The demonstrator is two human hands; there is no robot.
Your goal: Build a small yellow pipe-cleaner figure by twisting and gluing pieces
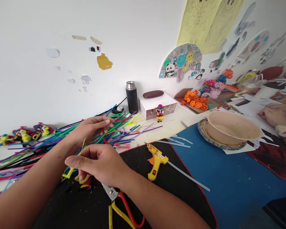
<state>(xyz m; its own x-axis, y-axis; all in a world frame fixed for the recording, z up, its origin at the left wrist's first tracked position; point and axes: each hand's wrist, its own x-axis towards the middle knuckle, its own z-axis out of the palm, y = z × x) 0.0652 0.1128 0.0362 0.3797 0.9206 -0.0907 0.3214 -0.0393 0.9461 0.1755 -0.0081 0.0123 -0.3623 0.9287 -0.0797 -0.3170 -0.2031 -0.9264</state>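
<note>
My left hand stretches over a pile of many-coloured pipe cleaners, its fingers loosely bent and apart, with nothing plainly in them. Nearer to me, my right hand is closed with thumb and fingers on a bent yellow pipe cleaner; its thin tip rises above the fingers. Below that hand a small yellow and dark red fuzzy piece shows, partly hidden. Cutting pliers with red and yellow handles lie on the black mat under my right wrist, their jaws partly covered.
A yellow glue gun with a glue stick lies right of my hands. Behind stand a black thermos, a white box and a small figure. A beige bowl sits at right, near another person's hands.
</note>
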